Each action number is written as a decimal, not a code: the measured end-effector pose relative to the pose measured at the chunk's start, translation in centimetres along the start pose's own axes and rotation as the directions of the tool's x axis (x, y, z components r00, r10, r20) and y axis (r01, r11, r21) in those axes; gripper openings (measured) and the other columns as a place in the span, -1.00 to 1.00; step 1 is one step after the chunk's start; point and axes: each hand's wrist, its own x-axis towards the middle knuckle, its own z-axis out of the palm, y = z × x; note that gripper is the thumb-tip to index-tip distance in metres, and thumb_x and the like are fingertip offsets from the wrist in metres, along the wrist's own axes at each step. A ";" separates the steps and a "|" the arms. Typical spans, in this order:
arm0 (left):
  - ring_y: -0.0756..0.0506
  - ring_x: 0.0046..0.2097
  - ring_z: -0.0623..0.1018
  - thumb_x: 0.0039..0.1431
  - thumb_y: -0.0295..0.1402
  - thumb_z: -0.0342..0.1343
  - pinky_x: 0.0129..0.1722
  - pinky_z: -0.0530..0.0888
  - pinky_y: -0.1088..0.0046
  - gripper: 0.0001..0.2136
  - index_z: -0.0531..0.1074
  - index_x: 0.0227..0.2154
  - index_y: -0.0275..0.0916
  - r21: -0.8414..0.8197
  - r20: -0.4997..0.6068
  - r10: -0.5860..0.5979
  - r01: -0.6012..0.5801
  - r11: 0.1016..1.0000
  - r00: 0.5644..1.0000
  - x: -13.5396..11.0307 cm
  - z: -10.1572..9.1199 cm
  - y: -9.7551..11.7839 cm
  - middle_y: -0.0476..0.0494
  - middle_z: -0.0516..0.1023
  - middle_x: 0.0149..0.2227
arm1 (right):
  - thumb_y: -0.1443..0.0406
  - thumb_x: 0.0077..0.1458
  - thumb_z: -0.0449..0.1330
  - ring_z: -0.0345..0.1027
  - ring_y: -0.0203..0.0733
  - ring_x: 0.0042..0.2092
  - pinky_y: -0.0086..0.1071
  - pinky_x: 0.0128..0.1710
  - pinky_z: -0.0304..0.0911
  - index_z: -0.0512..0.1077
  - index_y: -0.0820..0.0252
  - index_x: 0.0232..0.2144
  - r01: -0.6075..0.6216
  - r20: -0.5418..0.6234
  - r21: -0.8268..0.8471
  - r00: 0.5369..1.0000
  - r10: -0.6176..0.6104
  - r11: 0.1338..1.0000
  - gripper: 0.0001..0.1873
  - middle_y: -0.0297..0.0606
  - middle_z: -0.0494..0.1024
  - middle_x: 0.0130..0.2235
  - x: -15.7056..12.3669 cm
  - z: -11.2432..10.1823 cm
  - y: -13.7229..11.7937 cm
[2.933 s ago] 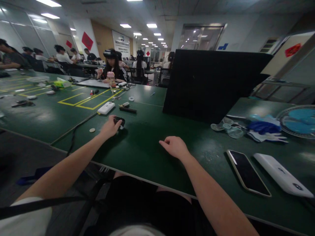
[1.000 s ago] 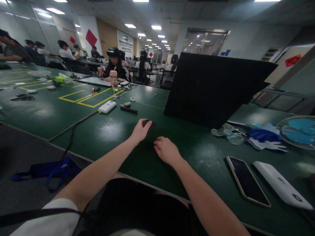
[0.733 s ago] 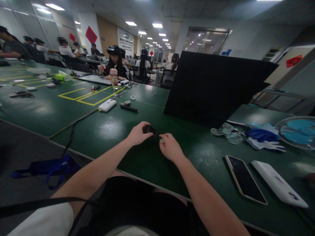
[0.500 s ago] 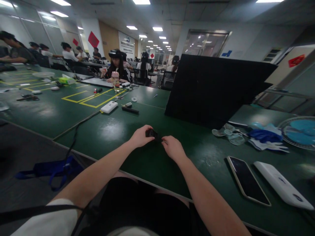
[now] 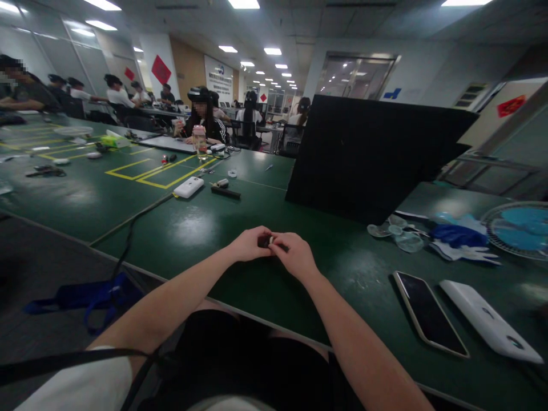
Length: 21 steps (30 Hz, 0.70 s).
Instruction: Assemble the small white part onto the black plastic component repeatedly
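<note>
Both hands meet just above the green table, near its front edge. In my left hand is a small black object, mostly covered by the fingers; its kind cannot be made out. The thumb and forefinger of my right hand are pinched on a tiny pale piece at the right side of the black object. Whether the two things touch is hidden by the fingertips.
A large black panel stands behind my right hand. On the right lie a phone, a white power bank, gloves and a round fan. Farther left are another white device and a pink-lidded bottle. People sit beyond.
My right hand has moved left and come up against my left hand, bringing the tiny piece to the black object. The left hand has turned, hiding more of that object.
</note>
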 end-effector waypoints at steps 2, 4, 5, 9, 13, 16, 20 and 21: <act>-0.15 -0.14 0.60 -0.07 -0.17 0.37 -0.10 0.53 0.25 -0.52 0.47 -0.07 -0.19 -0.012 -0.015 0.005 -0.005 1.000 1.000 0.1 0.1 -0.4 -0.16 0.61 -0.14 | 0.27 0.25 0.15 0.40 -0.12 0.07 -0.12 0.11 0.26 0.56 0.09 -0.27 0.000 0.001 -0.001 1.000 0.000 1.000 -0.83 -0.26 0.59 0.01 -0.1 0.1 0.3; -0.15 -0.13 0.60 -0.08 -0.16 0.38 -0.10 0.53 0.25 -0.51 0.47 -0.07 -0.18 -0.023 -0.015 0.011 -0.011 1.000 1.000 0.1 0.0 -0.6 -0.16 0.61 -0.14 | 0.28 0.26 0.14 0.38 -0.12 0.10 -0.12 0.12 0.26 0.57 0.09 -0.20 -0.009 0.007 -0.007 1.000 0.009 1.000 -0.81 -0.26 0.57 0.04 -0.1 0.1 0.5; -0.15 -0.13 0.61 -0.08 -0.16 0.38 -0.10 0.54 0.25 -0.51 0.47 -0.07 -0.18 -0.026 -0.011 0.014 -0.014 1.000 1.000 0.1 0.0 -0.6 -0.16 0.61 -0.14 | 0.27 0.27 0.13 0.38 -0.12 0.10 -0.13 0.12 0.26 0.57 0.08 -0.18 -0.015 0.012 -0.015 1.000 0.015 1.000 -0.79 -0.26 0.56 0.05 -0.2 0.1 0.6; -0.14 -0.14 0.60 -0.07 -0.14 0.37 -0.08 0.54 0.25 -0.51 0.47 -0.05 -0.17 -0.015 0.004 0.031 -0.031 0.999 1.000 0.0 -0.2 -0.4 -0.16 0.61 -0.13 | 0.23 0.28 0.10 0.38 -0.12 0.07 -0.16 0.07 0.29 0.59 0.07 -0.15 -0.054 0.040 -0.052 0.998 0.057 0.997 -0.75 -0.25 0.54 0.07 -0.1 0.3 0.9; -0.13 -0.14 0.60 -0.06 -0.14 0.36 -0.07 0.53 0.24 -0.49 0.46 -0.03 -0.18 -0.004 0.000 0.013 -0.013 1.000 1.000 0.0 -0.2 -0.3 -0.18 0.59 -0.12 | 0.20 0.31 0.07 0.39 -0.11 0.05 -0.17 0.05 0.29 0.59 0.05 -0.12 -0.088 0.087 -0.028 0.992 0.091 0.996 -0.71 -0.23 0.54 0.05 -0.1 0.3 1.1; -0.14 -0.12 0.60 -0.05 -0.12 0.35 -0.06 0.53 0.23 -0.48 0.44 -0.02 -0.17 0.000 0.011 0.019 -0.019 1.000 1.000 0.0 -0.3 -0.3 -0.18 0.59 -0.10 | 0.19 0.32 0.06 0.39 -0.11 0.05 -0.19 0.04 0.28 0.58 0.04 -0.10 -0.090 0.122 -0.016 0.988 0.092 0.996 -0.69 -0.23 0.53 0.06 -0.2 0.0 1.2; -0.15 -0.10 0.60 -0.05 -0.12 0.35 -0.06 0.53 0.24 -0.50 0.44 -0.04 -0.17 0.000 0.011 0.013 -0.013 1.000 1.000 0.1 -0.3 -0.3 -0.17 0.61 -0.10 | 0.15 0.31 0.06 0.36 -0.10 0.07 -0.17 0.05 0.26 0.58 0.03 -0.08 -0.074 0.111 -0.058 0.991 0.080 0.996 -0.68 -0.22 0.51 0.09 -0.2 -0.6 1.4; -0.16 -0.10 0.60 -0.04 -0.12 0.35 -0.06 0.53 0.25 -0.51 0.44 -0.05 -0.17 0.005 -0.008 -0.003 0.003 1.000 1.000 0.2 -0.3 -0.3 -0.17 0.61 -0.10 | 0.13 0.31 0.07 0.35 -0.08 0.08 -0.17 0.06 0.26 0.57 0.04 -0.06 -0.082 0.095 -0.070 0.992 0.088 0.994 -0.67 -0.21 0.49 0.11 -0.3 -0.8 1.5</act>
